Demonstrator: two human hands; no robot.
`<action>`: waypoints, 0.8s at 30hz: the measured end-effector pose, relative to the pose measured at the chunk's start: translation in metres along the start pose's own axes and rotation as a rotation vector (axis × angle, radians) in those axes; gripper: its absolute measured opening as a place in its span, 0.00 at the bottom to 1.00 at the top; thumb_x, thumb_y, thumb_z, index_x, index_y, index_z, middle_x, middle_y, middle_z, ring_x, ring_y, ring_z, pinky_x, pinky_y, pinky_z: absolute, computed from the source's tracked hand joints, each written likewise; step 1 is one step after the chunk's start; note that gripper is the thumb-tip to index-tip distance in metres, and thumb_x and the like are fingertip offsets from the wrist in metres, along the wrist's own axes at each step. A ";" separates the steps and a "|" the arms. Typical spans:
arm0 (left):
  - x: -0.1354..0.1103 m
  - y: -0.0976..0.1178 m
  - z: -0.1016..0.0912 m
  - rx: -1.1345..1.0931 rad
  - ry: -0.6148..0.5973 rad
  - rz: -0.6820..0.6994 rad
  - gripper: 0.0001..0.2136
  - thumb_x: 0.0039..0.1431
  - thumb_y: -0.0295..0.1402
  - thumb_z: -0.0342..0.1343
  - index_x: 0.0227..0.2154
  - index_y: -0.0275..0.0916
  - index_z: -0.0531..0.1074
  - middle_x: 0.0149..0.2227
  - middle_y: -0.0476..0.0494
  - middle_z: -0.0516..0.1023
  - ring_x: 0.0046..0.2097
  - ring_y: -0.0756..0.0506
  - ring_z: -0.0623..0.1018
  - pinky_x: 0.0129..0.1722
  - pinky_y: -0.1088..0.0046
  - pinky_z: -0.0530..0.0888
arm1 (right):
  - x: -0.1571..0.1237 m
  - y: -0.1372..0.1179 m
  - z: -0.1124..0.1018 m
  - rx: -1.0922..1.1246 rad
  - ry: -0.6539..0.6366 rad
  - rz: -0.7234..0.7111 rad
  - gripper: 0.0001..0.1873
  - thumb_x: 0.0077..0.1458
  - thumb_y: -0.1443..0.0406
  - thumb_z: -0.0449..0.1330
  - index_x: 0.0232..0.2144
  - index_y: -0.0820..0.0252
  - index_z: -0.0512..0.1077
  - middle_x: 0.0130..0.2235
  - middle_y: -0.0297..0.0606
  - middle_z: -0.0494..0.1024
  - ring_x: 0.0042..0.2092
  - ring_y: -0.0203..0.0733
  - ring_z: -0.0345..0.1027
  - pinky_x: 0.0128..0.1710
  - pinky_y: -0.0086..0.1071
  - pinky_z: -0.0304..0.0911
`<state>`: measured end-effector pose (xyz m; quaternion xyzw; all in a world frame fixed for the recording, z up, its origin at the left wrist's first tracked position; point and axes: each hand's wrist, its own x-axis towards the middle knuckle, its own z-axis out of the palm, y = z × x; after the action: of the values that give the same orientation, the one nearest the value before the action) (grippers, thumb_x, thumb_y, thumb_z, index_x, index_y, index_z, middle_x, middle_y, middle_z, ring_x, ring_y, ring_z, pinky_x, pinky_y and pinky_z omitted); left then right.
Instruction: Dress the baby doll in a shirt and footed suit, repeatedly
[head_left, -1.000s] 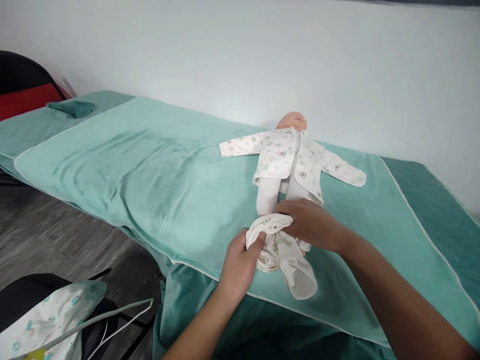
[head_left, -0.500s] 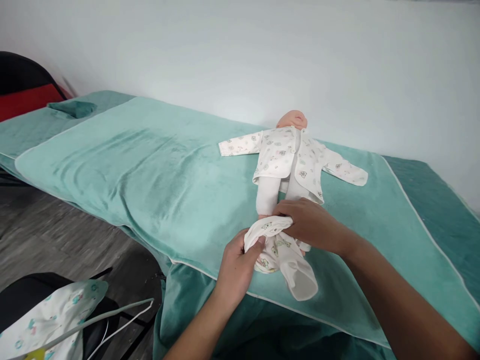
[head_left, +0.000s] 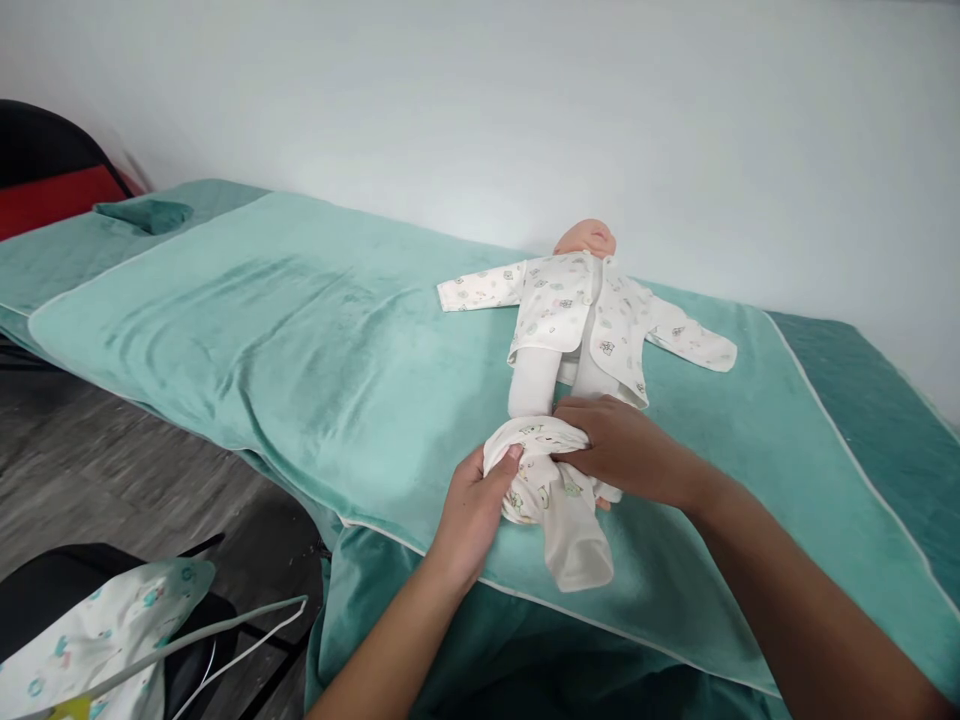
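Observation:
A baby doll (head_left: pixel 586 238) lies on its back, head toward the wall, in a white printed jacket (head_left: pixel 551 300) that hangs open at the front with both sleeves spread. White cloth covers its legs. Bunched white printed baby pants (head_left: pixel 529 475) surround the end of the doll's leg on the left; the foot is hidden inside. My left hand (head_left: pixel 476 500) pinches the pants' gathered edge, thumb on top. On the other side my right hand (head_left: pixel 615 445) grips the same edge near the doll's other leg. One loose pant leg (head_left: pixel 577 550) hangs toward me.
Green velvety cloth (head_left: pixel 337 330) covers the long table, wrinkled on the left. A white wall (head_left: pixel 450 110) stands behind. At the lower left, a black chair (head_left: pixel 45 580) holds a white printed cloth (head_left: pixel 112 630). Another black chair (head_left: pixel 52 130) with a red panel stands far left.
Both hands have shifted the bunched pants slightly up the doll's leg, and the foot end is now covered. The loose pant leg has swung a little left.

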<state>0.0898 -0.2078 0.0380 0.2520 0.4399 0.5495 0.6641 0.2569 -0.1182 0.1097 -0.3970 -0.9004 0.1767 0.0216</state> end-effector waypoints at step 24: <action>0.040 -0.009 -0.008 0.425 0.007 0.310 0.17 0.64 0.47 0.55 0.41 0.37 0.77 0.39 0.44 0.82 0.40 0.44 0.77 0.41 0.71 0.71 | 0.007 -0.007 0.004 -0.050 0.030 0.129 0.10 0.59 0.70 0.56 0.26 0.58 0.71 0.31 0.35 0.78 0.32 0.39 0.70 0.30 0.31 0.52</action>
<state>0.0882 -0.1735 0.0147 0.4480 0.5040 0.5410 0.5026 0.2469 -0.1186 0.1077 -0.4574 -0.8765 0.1495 0.0135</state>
